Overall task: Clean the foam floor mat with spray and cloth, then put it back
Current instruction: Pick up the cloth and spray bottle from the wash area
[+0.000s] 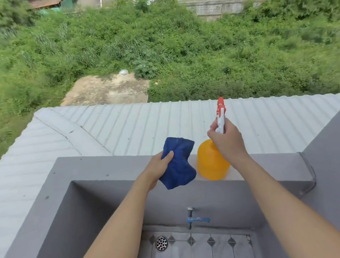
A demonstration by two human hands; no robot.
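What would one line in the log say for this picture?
left hand: grips blue cloth | right hand: holds spray bottle by its neck, over ledge | mat: not in view

A grey concrete ledge (95, 168) tops a balcony wall; an orange spray bottle (212, 164) stands on it beside a blue cloth (178, 167).

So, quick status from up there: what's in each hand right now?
Left hand shut on crumpled blue cloth. Right hand shut on orange plastic spray bottle at grey ledge. Foam mat not in view.
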